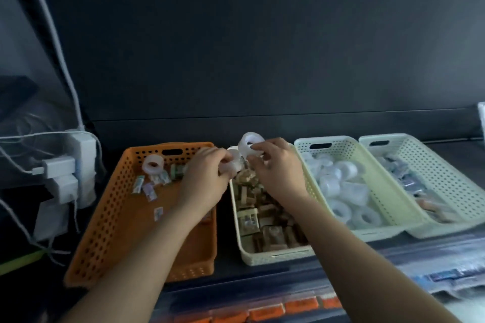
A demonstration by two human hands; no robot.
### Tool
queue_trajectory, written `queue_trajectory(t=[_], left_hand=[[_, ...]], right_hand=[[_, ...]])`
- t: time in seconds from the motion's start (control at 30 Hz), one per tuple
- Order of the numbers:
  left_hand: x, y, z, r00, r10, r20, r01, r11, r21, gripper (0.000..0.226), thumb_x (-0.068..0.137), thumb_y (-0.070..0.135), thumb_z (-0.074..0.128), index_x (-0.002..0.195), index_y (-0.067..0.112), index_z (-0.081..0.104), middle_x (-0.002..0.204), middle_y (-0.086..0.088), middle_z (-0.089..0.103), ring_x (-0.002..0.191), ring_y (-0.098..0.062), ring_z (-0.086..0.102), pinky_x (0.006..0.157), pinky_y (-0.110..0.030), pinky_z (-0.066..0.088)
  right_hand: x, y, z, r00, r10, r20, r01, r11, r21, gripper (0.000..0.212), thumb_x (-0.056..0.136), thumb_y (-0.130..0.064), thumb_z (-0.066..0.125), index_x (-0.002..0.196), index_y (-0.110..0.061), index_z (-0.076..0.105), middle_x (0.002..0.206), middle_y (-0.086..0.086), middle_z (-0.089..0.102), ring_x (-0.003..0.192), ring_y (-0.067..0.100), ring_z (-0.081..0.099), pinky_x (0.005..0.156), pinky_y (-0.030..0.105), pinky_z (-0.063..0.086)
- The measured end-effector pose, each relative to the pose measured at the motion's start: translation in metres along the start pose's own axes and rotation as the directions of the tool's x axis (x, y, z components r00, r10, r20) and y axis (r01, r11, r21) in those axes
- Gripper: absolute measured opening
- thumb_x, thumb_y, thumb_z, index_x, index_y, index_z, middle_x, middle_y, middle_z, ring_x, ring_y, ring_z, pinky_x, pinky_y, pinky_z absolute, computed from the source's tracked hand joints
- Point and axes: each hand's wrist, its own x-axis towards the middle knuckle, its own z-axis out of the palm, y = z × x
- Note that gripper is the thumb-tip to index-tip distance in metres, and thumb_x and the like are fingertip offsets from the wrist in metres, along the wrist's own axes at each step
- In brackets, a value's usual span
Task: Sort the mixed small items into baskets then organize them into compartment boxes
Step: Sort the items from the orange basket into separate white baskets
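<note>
An orange basket (110, 217) on the left holds one clear tape roll (153, 164) and a few small packets (148, 189). My left hand (204, 178) grips a clear tape roll (231, 164) over the gap beside it. My right hand (275, 170) pinches another clear tape roll (250, 141), raised above the cream basket (262, 257) of brown packets. A pale green basket (367, 233) to the right is full of tape rolls (338, 183). A further pale green basket (446, 191) holds dark packets.
A white power strip with plugs and cables (68, 173) sits left of the orange basket. Clear compartment boxes (433, 270) with orange latches (265, 313) lie along the front edge. A dark wall rises behind the baskets.
</note>
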Motion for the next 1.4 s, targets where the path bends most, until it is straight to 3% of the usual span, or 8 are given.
queue_trajectory(t=[0.3, 0.4, 0.53, 0.73, 0.93, 1.03, 1.2, 1.4], left_hand=[[0.013, 0.123, 0.096, 0.994, 0.082, 0.070, -0.079, 0.995, -0.054, 0.016, 0.080, 0.019, 0.074, 0.094, 0.016, 0.068, 0.099, 0.007, 0.065, 0.096, -0.009, 0.052, 0.080, -0.017, 0.032], [0.011, 0.156, 0.127, 0.979, 0.083, 0.188, -0.080, 0.997, -0.024, 0.019, 0.081, 0.024, 0.073, 0.098, 0.018, 0.066, 0.102, 0.009, 0.065, 0.096, -0.007, 0.051, 0.079, -0.020, 0.037], [0.000, 0.182, 0.154, 0.887, -0.023, 0.461, -0.035, 0.993, 0.116, 0.029, 0.081, 0.047, 0.070, 0.097, 0.024, 0.069, 0.094, 0.009, 0.068, 0.085, -0.012, 0.062, 0.077, -0.030, 0.052], [-0.005, 0.193, 0.161, 0.833, -0.076, 0.549, -0.023, 0.985, 0.171, 0.031, 0.083, 0.056, 0.063, 0.087, 0.027, 0.072, 0.092, 0.012, 0.067, 0.086, -0.014, 0.047, 0.082, -0.030, 0.030], [-0.013, 0.184, 0.149, 0.914, 0.020, 0.406, -0.084, 0.986, 0.141, 0.009, 0.089, 0.032, 0.064, 0.092, 0.028, 0.071, 0.087, 0.018, 0.060, 0.085, -0.005, 0.050, 0.099, -0.034, 0.037], [-0.013, 0.174, 0.137, 0.947, 0.007, 0.322, -0.074, 0.977, 0.198, 0.011, 0.091, 0.028, 0.061, 0.094, 0.029, 0.071, 0.090, 0.016, 0.060, 0.089, -0.005, 0.047, 0.096, -0.033, 0.040], [-0.015, 0.149, 0.103, 0.979, -0.071, 0.191, 0.005, 0.945, 0.327, 0.016, 0.090, 0.034, 0.062, 0.100, 0.025, 0.071, 0.101, 0.011, 0.062, 0.100, -0.011, 0.052, 0.089, -0.031, 0.045], [-0.027, 0.101, 0.045, 0.981, -0.170, 0.092, 0.113, 0.889, 0.443, 0.020, 0.089, 0.028, 0.062, 0.105, 0.020, 0.070, 0.102, 0.003, 0.060, 0.099, -0.017, 0.054, 0.074, -0.028, 0.043]], right_hand=[[-0.019, 0.118, -0.106, 0.990, 0.143, 0.016, -0.138, 0.977, -0.161, 0.028, 0.088, -0.035, 0.063, 0.112, -0.023, 0.068, 0.117, -0.003, 0.060, 0.089, 0.018, 0.063, 0.071, 0.029, 0.049], [-0.021, 0.155, -0.133, 0.974, 0.184, 0.133, -0.148, 0.959, -0.243, 0.029, 0.087, -0.032, 0.065, 0.113, -0.019, 0.068, 0.125, 0.000, 0.058, 0.097, 0.021, 0.062, 0.079, 0.025, 0.043], [-0.026, 0.183, -0.151, 0.943, 0.219, 0.252, -0.132, 0.938, -0.321, 0.030, 0.083, -0.047, 0.064, 0.105, -0.025, 0.067, 0.120, -0.007, 0.057, 0.094, 0.016, 0.060, 0.073, 0.025, 0.042], [-0.029, 0.196, -0.157, 0.955, 0.080, 0.286, 0.013, 0.950, -0.312, 0.037, 0.081, -0.044, 0.066, 0.106, -0.021, 0.051, 0.095, -0.009, 0.054, 0.078, 0.015, 0.056, 0.065, 0.029, 0.047], [-0.034, 0.202, -0.150, 0.935, 0.076, 0.347, 0.014, 0.968, -0.252, 0.024, 0.080, -0.041, 0.053, 0.094, -0.022, 0.056, 0.086, -0.008, 0.057, 0.075, 0.014, 0.054, 0.064, 0.028, 0.048], [-0.031, 0.193, -0.143, 0.946, 0.016, 0.323, 0.048, 0.981, -0.188, 0.028, 0.082, -0.038, 0.051, 0.100, -0.019, 0.060, 0.092, -0.002, 0.061, 0.081, 0.015, 0.054, 0.068, 0.029, 0.047], [-0.017, 0.157, -0.122, 0.957, -0.123, 0.263, 0.173, 0.969, -0.176, 0.031, 0.086, -0.045, 0.052, 0.092, -0.018, 0.066, 0.087, -0.004, 0.057, 0.084, 0.015, 0.053, 0.064, 0.030, 0.048], [-0.008, 0.084, -0.075, 0.881, -0.338, 0.332, 0.376, 0.925, -0.056, 0.021, 0.086, -0.032, 0.058, 0.097, -0.017, 0.067, 0.096, 0.003, 0.063, 0.090, 0.024, 0.059, 0.064, 0.026, 0.041]])
